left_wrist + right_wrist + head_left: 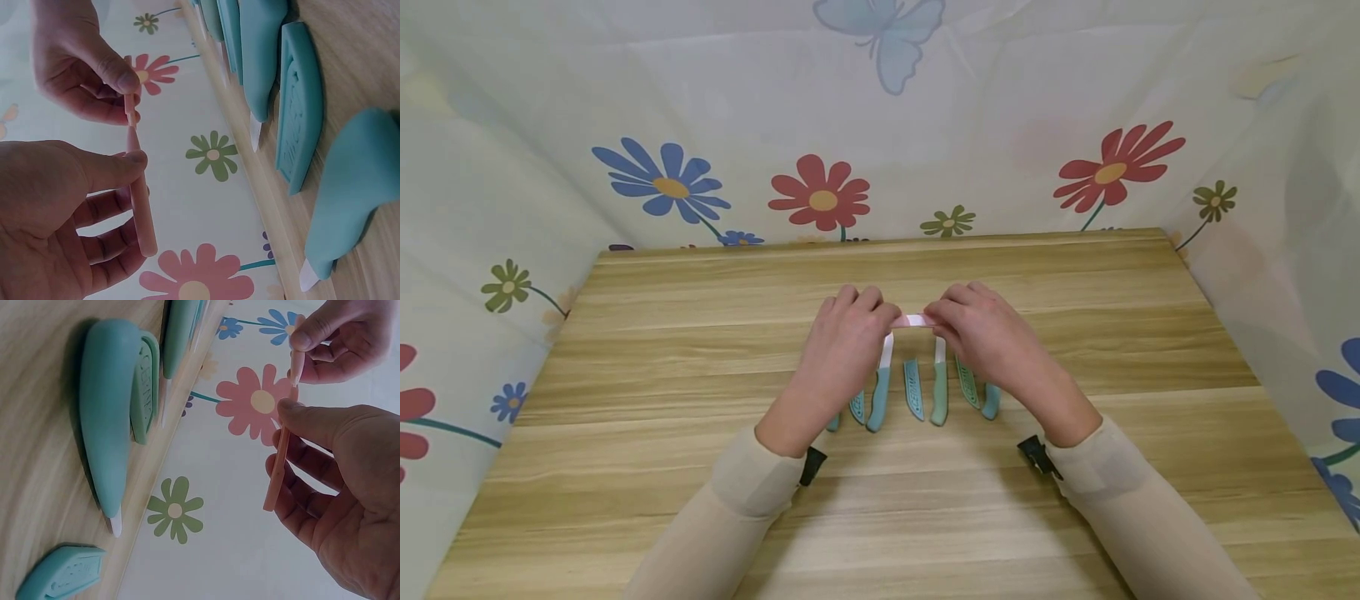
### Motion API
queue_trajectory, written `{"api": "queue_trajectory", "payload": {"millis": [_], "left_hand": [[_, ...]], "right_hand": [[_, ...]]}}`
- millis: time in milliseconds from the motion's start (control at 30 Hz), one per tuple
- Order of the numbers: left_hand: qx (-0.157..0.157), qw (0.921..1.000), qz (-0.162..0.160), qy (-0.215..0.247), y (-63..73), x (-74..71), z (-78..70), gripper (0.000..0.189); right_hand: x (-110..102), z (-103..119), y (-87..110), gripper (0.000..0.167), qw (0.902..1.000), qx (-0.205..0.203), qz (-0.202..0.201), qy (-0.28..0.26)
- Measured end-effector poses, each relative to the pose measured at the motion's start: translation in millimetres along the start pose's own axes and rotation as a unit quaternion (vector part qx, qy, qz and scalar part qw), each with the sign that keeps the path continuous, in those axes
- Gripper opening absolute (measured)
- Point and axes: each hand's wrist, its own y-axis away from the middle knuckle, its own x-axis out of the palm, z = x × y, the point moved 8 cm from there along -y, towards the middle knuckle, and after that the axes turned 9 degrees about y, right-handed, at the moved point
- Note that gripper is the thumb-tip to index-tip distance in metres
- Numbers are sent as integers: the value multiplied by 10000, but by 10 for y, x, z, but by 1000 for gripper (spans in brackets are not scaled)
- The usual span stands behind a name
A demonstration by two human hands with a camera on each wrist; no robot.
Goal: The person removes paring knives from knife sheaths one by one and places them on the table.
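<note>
My left hand (842,337) grips the pink handle of a small knife (142,212), thumb on one side and fingers on the other. Opposite it, my right hand (988,333) pinches a flat pink knife sheath (277,472). Handle and sheath are lined up end to end above the table, and a short stretch of white blade (917,320) shows between the two hands in the head view. Below the hands lie a teal knife (878,400), a teal sheath (913,390) and a green knife (939,392), the knives with white blades bare.
Under my left wrist are another teal sheath (857,407) and a partly hidden teal handle (833,423). By my right wrist lie a green sheath (967,383) and a teal knife (992,402). The wooden table (700,350) meets a flowered cloth backdrop (985,125) behind and at the sides.
</note>
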Motion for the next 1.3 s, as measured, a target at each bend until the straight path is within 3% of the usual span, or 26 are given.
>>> {"api": "queue_trajectory", "payload": {"millis": [1300], "left_hand": [[20,10000,-32,36,0,12,23,19]], "right_hand": [[-11,-17,4,20,10000,17,10,-18]]}}
